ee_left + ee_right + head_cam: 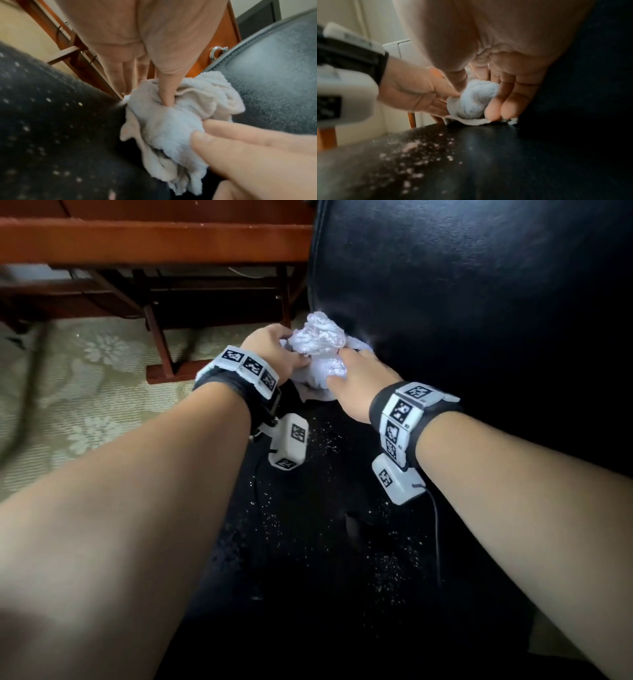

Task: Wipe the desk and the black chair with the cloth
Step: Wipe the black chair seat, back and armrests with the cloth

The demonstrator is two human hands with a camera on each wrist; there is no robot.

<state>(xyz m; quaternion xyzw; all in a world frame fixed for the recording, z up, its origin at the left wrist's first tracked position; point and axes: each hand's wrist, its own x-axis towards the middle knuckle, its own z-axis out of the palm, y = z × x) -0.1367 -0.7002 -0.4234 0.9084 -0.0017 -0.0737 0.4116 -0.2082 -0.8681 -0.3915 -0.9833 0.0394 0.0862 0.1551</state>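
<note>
I have both hands on the cloth: my left hand pinches it at 9 o'clock, my right hand grips it at 4. It sits at the black chair's seat edge, against the backrest. Crumbs lie at 6; the desk stands at 11.

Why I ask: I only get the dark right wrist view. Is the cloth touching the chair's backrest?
Observer: Yes. The head view shows the cloth bunched against the backrest, near its left edge.
Operator: Does the left hand have a real grip?
Observer: The left wrist view shows the left hand pressing one finger deep into the folds.
Operator: Any crumbs outside my frame?
Observer: Yes, crumbs dot the seat nearer the person.
</note>
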